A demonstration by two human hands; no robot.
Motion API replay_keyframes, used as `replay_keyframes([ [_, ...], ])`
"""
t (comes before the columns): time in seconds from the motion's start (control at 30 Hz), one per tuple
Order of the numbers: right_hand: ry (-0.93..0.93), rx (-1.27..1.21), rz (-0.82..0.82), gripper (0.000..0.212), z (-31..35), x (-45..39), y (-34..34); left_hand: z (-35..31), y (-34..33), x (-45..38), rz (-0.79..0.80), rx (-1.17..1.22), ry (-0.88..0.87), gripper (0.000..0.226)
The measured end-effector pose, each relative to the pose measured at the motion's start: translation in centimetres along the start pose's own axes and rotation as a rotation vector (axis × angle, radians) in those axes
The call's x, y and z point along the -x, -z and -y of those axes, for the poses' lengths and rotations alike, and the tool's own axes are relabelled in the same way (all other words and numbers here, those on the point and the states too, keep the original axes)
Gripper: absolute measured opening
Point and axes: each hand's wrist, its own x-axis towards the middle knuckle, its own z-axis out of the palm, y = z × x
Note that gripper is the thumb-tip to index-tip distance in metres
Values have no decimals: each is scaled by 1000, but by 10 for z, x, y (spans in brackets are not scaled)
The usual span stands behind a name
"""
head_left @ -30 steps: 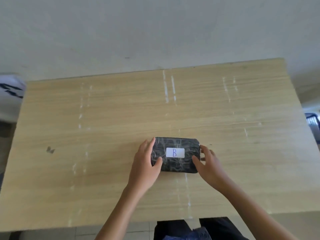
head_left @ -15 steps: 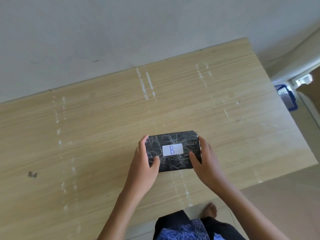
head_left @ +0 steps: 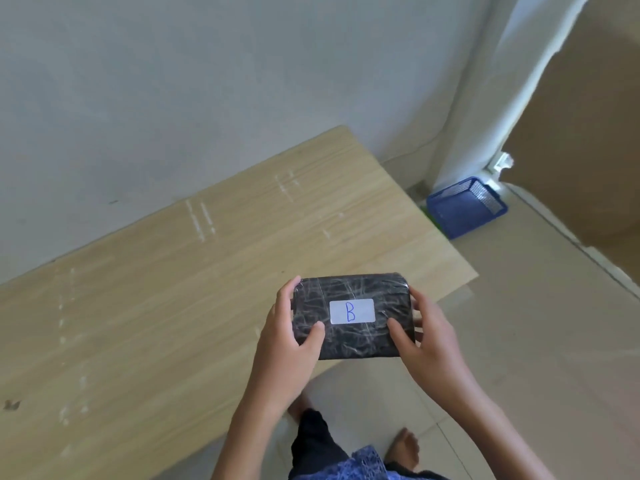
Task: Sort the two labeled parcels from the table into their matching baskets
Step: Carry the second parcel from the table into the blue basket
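Table (head_left: 145, 306), light wood-grain top, bare in view. Left hand (head_left: 287, 344) clamped on left end of black plastic-wrapped rectangular parcel (head_left: 353, 337), thumb on top. White label reads B. Parcel held above table's near right corner, partly past edge. Right hand (head_left: 429, 344) clamped on right end. Blue mesh plastic basket (head_left: 464, 209) on floor, beyond table's right edge. Step: carrying B. Next: walk right, confirm basket matches, lower in.

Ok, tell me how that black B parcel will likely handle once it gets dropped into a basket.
The black parcel keeps its blocky shape between the left hand and right hand, so it is probably fairly stiff. Its glossy, crinkled wrap may be slippery. Flat-sided, it should land and stay rather than roll.
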Motion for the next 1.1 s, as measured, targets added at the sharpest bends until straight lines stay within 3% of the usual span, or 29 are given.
replay_keyframes([
  [0.5, 10, 2, -337, 53, -67, 18, 232, -161, -205, 9, 107, -114, -292, 71],
  [0.83, -68, 34, -418, 56, -116, -80, 374, -260, -345, -75, 214, -57, -312, 72],
  [1.1, -85, 23, -408, 58, -141, -171, 456, -328, -424, -148, 146, -59, -268, 70],
])
